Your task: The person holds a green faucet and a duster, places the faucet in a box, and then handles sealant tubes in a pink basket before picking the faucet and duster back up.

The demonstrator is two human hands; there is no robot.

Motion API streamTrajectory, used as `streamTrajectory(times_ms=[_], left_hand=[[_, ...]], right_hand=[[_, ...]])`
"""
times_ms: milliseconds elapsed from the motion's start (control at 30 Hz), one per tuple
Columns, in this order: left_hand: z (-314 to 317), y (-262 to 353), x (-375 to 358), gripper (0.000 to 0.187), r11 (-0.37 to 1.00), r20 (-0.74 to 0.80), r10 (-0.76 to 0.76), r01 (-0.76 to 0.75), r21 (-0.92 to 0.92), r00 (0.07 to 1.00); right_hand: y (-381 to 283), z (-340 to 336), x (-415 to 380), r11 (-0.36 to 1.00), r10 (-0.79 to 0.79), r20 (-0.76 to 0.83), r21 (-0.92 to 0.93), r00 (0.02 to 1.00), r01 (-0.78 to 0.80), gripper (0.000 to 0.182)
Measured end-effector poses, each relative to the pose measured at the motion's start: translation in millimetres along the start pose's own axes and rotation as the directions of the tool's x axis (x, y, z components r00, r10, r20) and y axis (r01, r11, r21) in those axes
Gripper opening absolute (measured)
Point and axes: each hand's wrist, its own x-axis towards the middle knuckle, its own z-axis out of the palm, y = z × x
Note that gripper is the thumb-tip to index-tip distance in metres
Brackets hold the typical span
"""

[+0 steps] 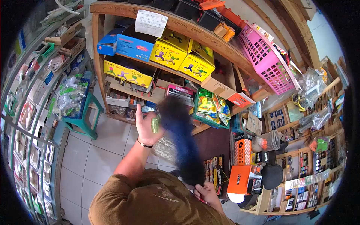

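Though partly hidden at the fingers, holds on the upturned left hand (147, 132), right of the green stool (94, 111), a green translucent item (155, 126) beside a silvery piece (147, 109); cannot tell that grip as spread or pressed together. Farther right and near, pinches with the right hand (207, 192) the near end of a blurred blue-and-black item (183, 144), left of the orange box (238, 179).

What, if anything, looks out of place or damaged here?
A crumpled, plastic-looking bundle lies on the tiled floor, an odd spot beside stocked shelves. No spill shows; the blue-black item is too blurred to judge for damage.
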Motion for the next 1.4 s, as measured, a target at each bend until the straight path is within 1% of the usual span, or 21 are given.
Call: streamTrajectory(times_ms=[33,100,167,233,333,433,500,567,600,633,700,767,800,933,1033,1100,1133,1167,1233,1333,1400], left_hand=[[-5.5,0.8,-1.7,0.09,0.962,0.122,-0.009,0.041,-0.268,0.993],[-2.1,1.1,-2.5,0.09,0.954,0.151,-0.009,0.054,-0.296,0.989],[0.7,1.4,-2.7,0.091,0.979,-0.086,0.041,-0.023,0.205,0.995],[6.0,3.3,-3.6,0.091,0.972,-0.105,0.046,-0.02,0.232,0.993],[5.5,2.3,-7.1,0.09,0.984,-0.249,0.087,-0.043,0.175,0.965],[14.5,-1.4,-8.3,0.09,0.962,-0.184,0.079,-0.027,0.271,0.98],[-3.5,7.3,-8.3,0.089,0.952,-0.144,0.039,0.007,0.306,0.989],[-12.4,9.8,-10.9,0.091,0.999,-0.033,-0.006,0.007,0.038,0.999],[-1.7,2.4,-8.9,0.092,0.966,-0.152,0.058,-0.017,0.258,0.987],[-8.8,3.4,-7.8,0.092,0.966,-0.152,0.056,-0.015,0.259,0.987],[-12.6,3.4,-0.4,0.093,0.974,-0.002,-0.026,0.025,0.225,1.0],[-5.8,-1.0,-5.0,0.095,0.949,-0.089,0.024,0.005,0.314,0.996],[-2.9,-1.3,-4.6,0.095,0.96,-0.155,0.062,-0.017,0.279,0.986],[-7.8,0.0,-6.0,0.093,0.971,-0.146,0.044,-0.008,0.24,0.988],[-14.4,0.2,-5.4,0.093,0.973,-0.082,0.013,0.006,0.23,0.997],[-11.6,1.4,-5.5,0.092,0.976,0.048,-0.037,0.046,-0.212,0.998],[-8.1,-3.0,-5.5,0.09,0.981,-0.148,0.011,-0.039,-0.191,0.989],[-8.8,-3.9,-4.4,0.09,0.981,-0.147,0.014,-0.042,-0.189,0.989],[-11.3,-4.0,-2.8,0.089,0.968,-0.054,-0.009,0.022,0.248,0.998],[-4.0,-6.1,-4.9,0.089,0.915,-0.177,0.089,-0.011,0.403,0.98],[-9.9,-5.1,-6.1,0.093,0.994,-0.118,-0.023,0.009,-0.113,0.993]], right_hand=[[-1.6,3.2,1.2,0.972,0.007,-0.092,0.233,0.996,0.015,0.02],[5.0,-2.3,0.0,0.982,0.031,-0.099,0.191,0.995,-0.011,0.022],[5.0,-5.2,-3.1,0.986,0.047,0.068,-0.163,0.997,-0.035,0.019],[3.4,-2.6,-1.6,0.983,0.008,0.063,-0.181,0.998,0.003,0.02],[-0.7,-0.9,-0.3,0.99,0.025,-0.029,0.14,0.999,-0.021,0.018],[8.8,-9.5,-3.2,0.986,0.091,0.017,-0.142,0.996,-0.087,0.017],[-3.0,-6.3,-4.8,0.994,0.082,-0.065,-0.073,0.995,-0.087,0.018],[-2.2,-5.1,-5.7,0.997,0.083,-0.146,0.0,0.986,-0.084,0.019],[4.8,-6.6,-5.1,0.995,0.078,-0.145,0.072,0.986,-0.068,0.019],[8.3,-7.6,-4.5,0.988,0.071,-0.144,0.143,0.987,-0.05,0.02],[4.8,-5.6,-7.9,0.995,0.08,-0.087,-0.056,0.993,-0.085,0.023],[16.2,-6.5,-5.4,0.982,-0.029,0.018,-0.187,0.999,0.031,0.023],[-7.2,8.1,-8.2,0.991,0.093,-0.13,-0.087,0.987,-0.105,0.024],[-7.5,3.1,-10.5,0.989,0.148,-0.086,0.039,0.985,-0.145,0.021],[5.5,-2.1,-7.5,0.983,0.007,0.012,-0.182,1.0,-0.005,0.019],[-5.2,2.8,-5.6,0.982,0.137,-0.113,0.145,0.984,-0.12,0.018],[3.4,-1.2,-4.7,0.982,0.138,-0.111,0.143,0.984,-0.122,0.018],[15.0,-5.0,-2.2,1.0,0.002,-0.047,0.027,0.999,-0.001,0.019],[24.0,-11.9,-1.2,0.989,-0.13,0.033,-0.073,0.991,0.132,0.019],[-3.4,-2.4,-4.0,0.972,0.204,-0.152,0.145,0.967,-0.183,0.024],[-1.0,-1.5,-4.8,0.986,0.166,-0.127,0.054,0.978,-0.161,0.024]])
